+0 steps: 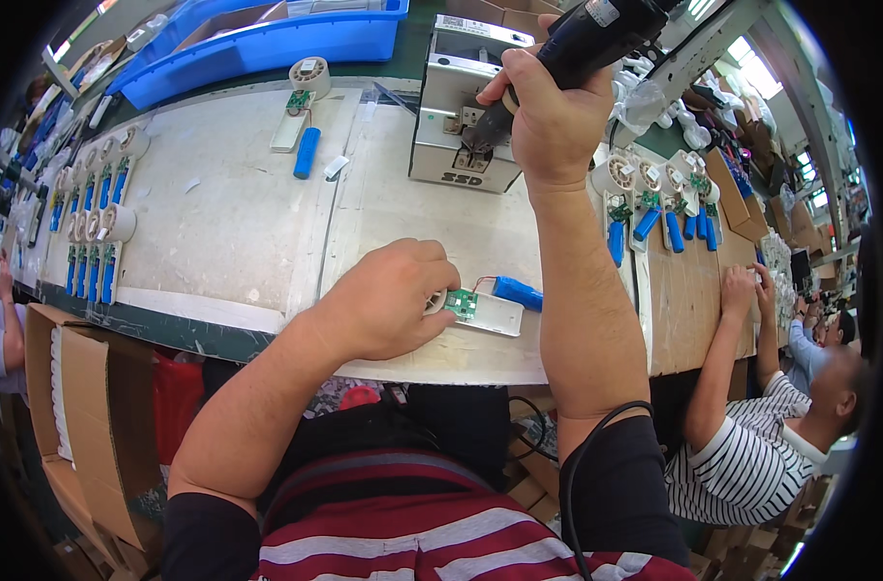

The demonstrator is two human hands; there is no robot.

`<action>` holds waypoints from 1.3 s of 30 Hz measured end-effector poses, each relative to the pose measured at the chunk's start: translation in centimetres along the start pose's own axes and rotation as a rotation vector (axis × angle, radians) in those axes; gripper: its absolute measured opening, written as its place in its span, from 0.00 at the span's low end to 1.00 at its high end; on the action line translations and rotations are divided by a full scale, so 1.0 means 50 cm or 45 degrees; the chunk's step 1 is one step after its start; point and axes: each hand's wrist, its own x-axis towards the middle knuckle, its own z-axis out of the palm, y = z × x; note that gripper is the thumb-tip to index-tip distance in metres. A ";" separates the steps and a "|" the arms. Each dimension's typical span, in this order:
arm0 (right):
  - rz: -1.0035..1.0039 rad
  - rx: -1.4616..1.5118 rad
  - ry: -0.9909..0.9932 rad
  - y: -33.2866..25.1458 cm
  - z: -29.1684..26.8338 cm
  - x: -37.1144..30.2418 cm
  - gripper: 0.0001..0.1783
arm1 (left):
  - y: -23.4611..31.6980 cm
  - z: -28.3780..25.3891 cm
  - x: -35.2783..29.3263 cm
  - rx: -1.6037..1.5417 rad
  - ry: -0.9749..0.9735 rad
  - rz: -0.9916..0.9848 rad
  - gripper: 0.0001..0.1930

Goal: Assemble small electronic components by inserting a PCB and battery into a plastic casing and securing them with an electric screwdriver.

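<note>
My right hand [565, 126] is wrapped around a black electric screwdriver [596, 34], tilted with its tip down at the front of a metal box-shaped screw feeder [439, 111]. Lower on the bench, my left hand [388, 300] grips the round end of a white plastic housing [499, 318], and the fingers cover most of that end. A green circuit board [463, 304] sits in the housing beside my fingertips. Thin wires run from it to a blue cylindrical battery [518, 293], which lies along the housing's far edge.
Another white housing [287, 134] with a loose blue battery [307, 153] lies farther back. Rows of similar units stand at left [94, 271] and right [674, 230]. A blue bin [267, 53] is at the back. A co-worker in a striped shirt [742, 455] sits at right; a cardboard box [107, 416] stands lower left.
</note>
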 end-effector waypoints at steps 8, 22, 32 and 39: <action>0.026 -0.075 -0.231 0.004 -0.028 0.006 0.26 | 0.003 -0.003 -0.001 0.017 -0.027 -0.017 0.12; 0.171 0.067 -0.312 -0.143 -0.040 -0.220 0.33 | -0.001 -0.002 0.007 0.054 -0.057 0.007 0.15; 0.250 0.165 -0.284 -0.147 -0.047 -0.260 0.32 | 0.005 -0.004 0.001 0.064 -0.072 -0.050 0.15; 0.251 0.166 -0.288 -0.134 -0.049 -0.263 0.32 | 0.004 -0.002 0.002 0.062 -0.071 -0.065 0.15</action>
